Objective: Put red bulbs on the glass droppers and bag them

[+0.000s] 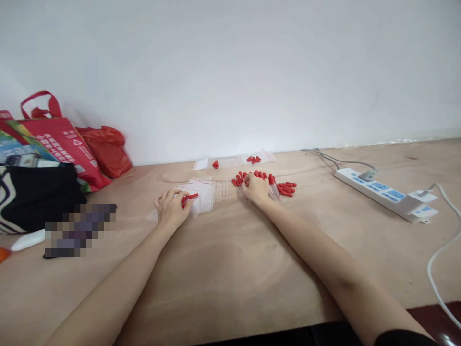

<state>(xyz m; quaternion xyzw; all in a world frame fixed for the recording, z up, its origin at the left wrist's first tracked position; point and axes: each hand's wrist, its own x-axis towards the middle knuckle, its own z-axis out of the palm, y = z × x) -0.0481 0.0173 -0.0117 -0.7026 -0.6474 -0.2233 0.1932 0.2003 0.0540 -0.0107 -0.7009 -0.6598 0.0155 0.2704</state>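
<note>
My left hand [169, 206] is curled over a stack of clear zip bags [201, 194], its fingers closed around small red rubber bulbs [189, 197]. Thin clear dropper tubes [220, 191] lie in a row just right of the bags. My right hand [256, 187] reaches into a fanned pile of droppers with red bulbs [260, 174], its fingers pinched at the pile's left part. The back of the hand partly hides what the fingertips grip. Several loose red bulbs [287, 188] lie right of that hand.
Behind the pile, flat clear bags hold red bulbs [254, 159] and a smaller red bunch [215, 164]. A white power strip [385, 192] with cables lies at right. A red shopping bag [68, 144], a red plastic bag [108, 149] and a black bag [39, 197] stand at left.
</note>
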